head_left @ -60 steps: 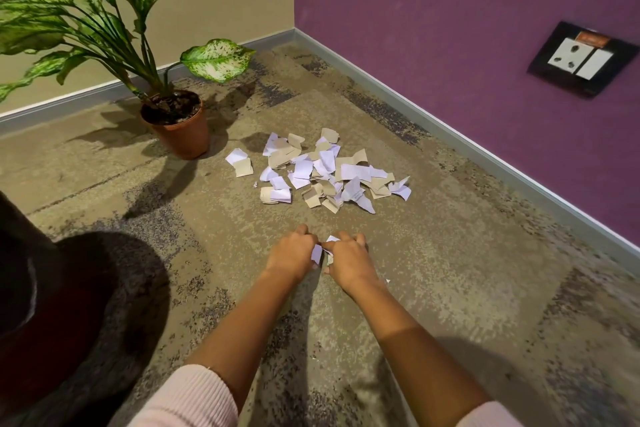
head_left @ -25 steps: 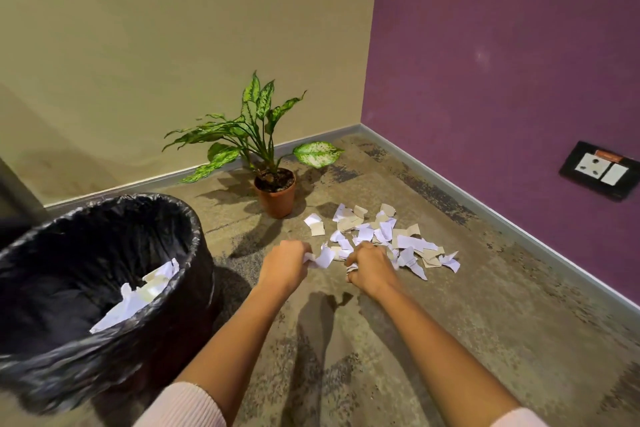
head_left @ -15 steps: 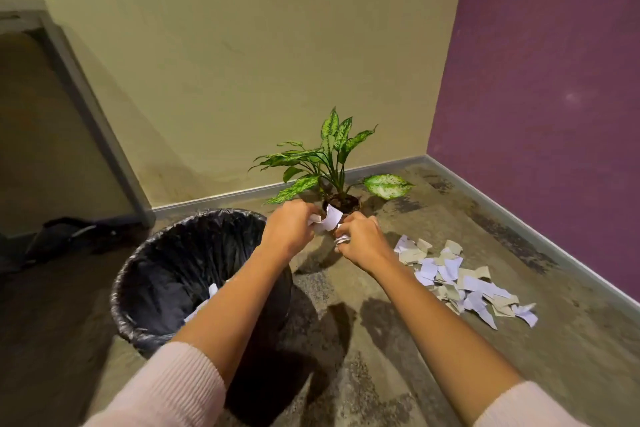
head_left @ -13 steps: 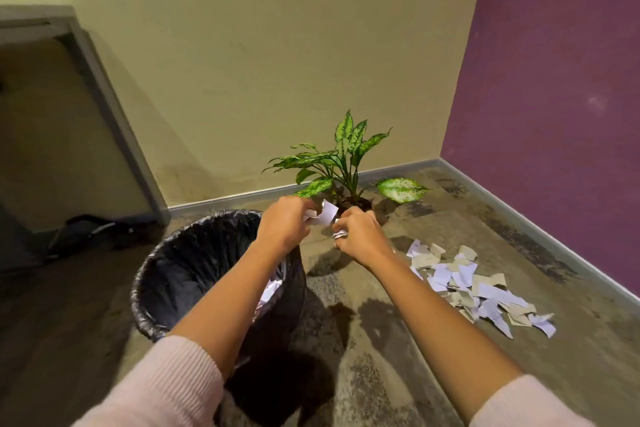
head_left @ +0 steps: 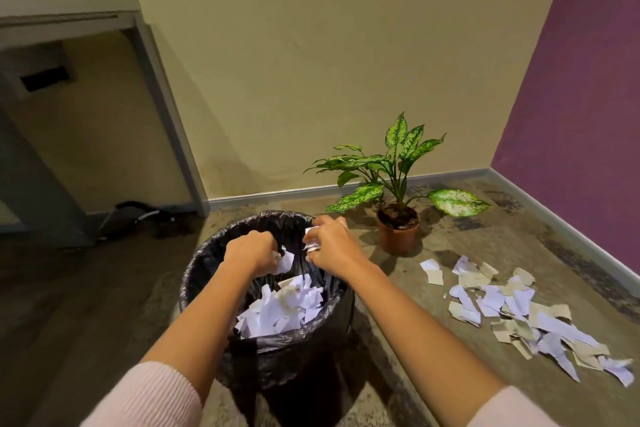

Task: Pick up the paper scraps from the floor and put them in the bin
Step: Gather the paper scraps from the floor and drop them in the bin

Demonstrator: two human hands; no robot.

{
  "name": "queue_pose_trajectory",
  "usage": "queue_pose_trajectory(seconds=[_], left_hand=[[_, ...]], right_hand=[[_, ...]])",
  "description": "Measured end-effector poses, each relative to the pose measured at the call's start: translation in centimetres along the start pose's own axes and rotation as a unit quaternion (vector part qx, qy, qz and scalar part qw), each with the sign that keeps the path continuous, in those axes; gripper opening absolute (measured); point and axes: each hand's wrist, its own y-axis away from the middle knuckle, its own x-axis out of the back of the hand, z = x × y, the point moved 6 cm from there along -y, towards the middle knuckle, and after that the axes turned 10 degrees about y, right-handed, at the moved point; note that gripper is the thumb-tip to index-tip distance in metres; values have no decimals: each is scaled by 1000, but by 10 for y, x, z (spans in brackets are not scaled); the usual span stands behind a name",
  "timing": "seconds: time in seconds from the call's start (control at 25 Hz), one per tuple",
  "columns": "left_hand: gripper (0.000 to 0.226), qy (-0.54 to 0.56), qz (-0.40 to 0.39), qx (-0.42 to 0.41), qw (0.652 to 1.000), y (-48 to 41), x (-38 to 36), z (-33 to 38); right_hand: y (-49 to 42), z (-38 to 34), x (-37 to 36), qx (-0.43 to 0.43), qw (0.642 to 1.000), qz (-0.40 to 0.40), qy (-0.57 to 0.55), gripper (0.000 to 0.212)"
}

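A black-lined bin (head_left: 207,263) stands in front of me with a heap of white and tan paper scraps (head_left: 280,308) inside. Both hands hover over its opening. My left hand (head_left: 251,251) grips a white scrap (head_left: 285,262) that sticks out below the fingers. My right hand (head_left: 332,246) holds a small bunch of white scraps (head_left: 311,241) near the bin's far rim. A scattered pile of white and tan scraps (head_left: 512,308) lies on the floor to the right.
A potted plant (head_left: 398,218) in a terracotta pot stands behind the bin to the right, near the corner of the beige and purple walls. A grey desk frame (head_left: 162,107) and a dark bag (head_left: 138,215) are at the left. The floor is mottled carpet.
Both hands lifted scraps from the floor pile and swung left; they are now over the bin's opening instead of beside it. The view turned left with them.
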Motion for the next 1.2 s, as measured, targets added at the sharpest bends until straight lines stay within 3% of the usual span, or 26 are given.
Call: queue_pose_trajectory(seconds=[0.16,0.28,0.4,0.68,0.88,1.2], left_hand=[[39,-25,-105,54,993,2,-23,-18],[65,-5,-168,78,983,3,-37,-21],[70,-2,-182,74,981,3,-46,-16],[39,3,-27,20,999,2,-21,13],[37,23,108,-50,993,10,10,66],[52,11,180,-202,963,29,-7,195]], right_hand=[[-2,-10,-21,23,999,-46,0,46],[-2,-11,-23,18,998,-54,0,56],[0,-11,-19,15,998,-51,-28,58],[18,10,7,6,999,13,-31,42],[41,55,27,-43,998,43,-5,40],[113,162,27,-137,990,16,44,41]])
